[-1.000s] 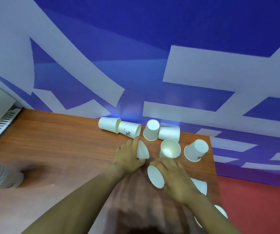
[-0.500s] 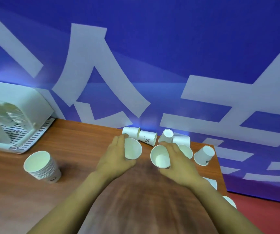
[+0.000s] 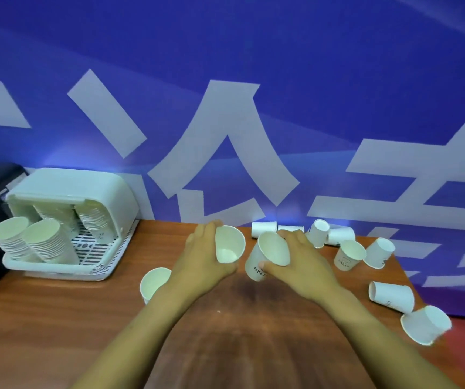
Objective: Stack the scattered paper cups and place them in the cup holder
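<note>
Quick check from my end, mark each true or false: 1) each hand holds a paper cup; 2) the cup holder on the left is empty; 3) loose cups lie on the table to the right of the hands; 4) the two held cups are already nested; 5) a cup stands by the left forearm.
1) True: the left hand grips one paper cup and the right hand grips another.
2) False: the cup holder already has stacks of cups in it.
3) True: loose cups lie scattered on the table there.
4) False: the held cups are side by side, apart.
5) True: an upright cup stands there, mouth up.
</note>
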Action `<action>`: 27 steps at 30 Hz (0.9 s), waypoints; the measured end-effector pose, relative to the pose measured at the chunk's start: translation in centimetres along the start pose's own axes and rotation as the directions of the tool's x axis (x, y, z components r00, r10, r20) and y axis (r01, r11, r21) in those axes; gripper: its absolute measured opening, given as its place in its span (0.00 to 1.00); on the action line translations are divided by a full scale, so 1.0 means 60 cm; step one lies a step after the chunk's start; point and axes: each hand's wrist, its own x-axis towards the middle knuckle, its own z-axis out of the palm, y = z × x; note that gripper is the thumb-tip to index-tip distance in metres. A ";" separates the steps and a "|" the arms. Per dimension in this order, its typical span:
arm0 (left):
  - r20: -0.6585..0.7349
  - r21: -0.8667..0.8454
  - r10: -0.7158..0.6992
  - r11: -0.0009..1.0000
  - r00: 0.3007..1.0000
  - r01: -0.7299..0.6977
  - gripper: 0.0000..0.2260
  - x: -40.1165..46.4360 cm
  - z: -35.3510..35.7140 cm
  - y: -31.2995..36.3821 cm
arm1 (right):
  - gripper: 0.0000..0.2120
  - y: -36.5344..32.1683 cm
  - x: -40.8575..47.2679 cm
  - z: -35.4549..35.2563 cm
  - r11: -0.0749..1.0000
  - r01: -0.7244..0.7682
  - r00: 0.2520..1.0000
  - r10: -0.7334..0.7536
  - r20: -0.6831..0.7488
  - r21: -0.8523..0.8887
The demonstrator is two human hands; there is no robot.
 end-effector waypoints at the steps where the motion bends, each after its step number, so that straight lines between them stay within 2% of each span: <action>1: 0.010 -0.016 0.011 1.000 1.000 -0.011 0.33 -0.002 -0.014 -0.012 | 0.32 -0.019 -0.004 0.010 1.000 -0.008 1.000 0.008 -0.011 -0.005; 8: -0.019 -0.076 0.081 0.994 0.997 -0.082 0.35 -0.024 -0.099 -0.059 | 0.34 -0.116 -0.035 0.050 1.000 -0.015 0.998 0.014 -0.059 -0.017; 13: -0.057 -0.069 0.058 0.996 0.997 -0.062 0.37 -0.047 -0.127 -0.080 | 0.37 -0.143 -0.042 0.051 1.000 0.028 0.996 -0.029 -0.079 -0.010; 19: -0.113 -0.013 -0.067 0.998 0.991 0.066 0.37 -0.089 -0.160 -0.118 | 0.32 -0.152 -0.050 0.072 0.988 0.110 0.988 -0.098 -0.116 0.104; 23: -0.095 0.024 -0.138 0.990 0.986 0.141 0.37 -0.130 -0.186 -0.164 | 0.37 -0.176 -0.054 0.087 0.972 0.082 0.989 -0.051 -0.141 0.222; 27: -0.114 0.020 -0.189 0.981 0.975 0.193 0.34 -0.148 -0.209 -0.204 | 0.36 -0.220 -0.055 0.094 0.972 0.156 0.982 -0.133 -0.137 0.177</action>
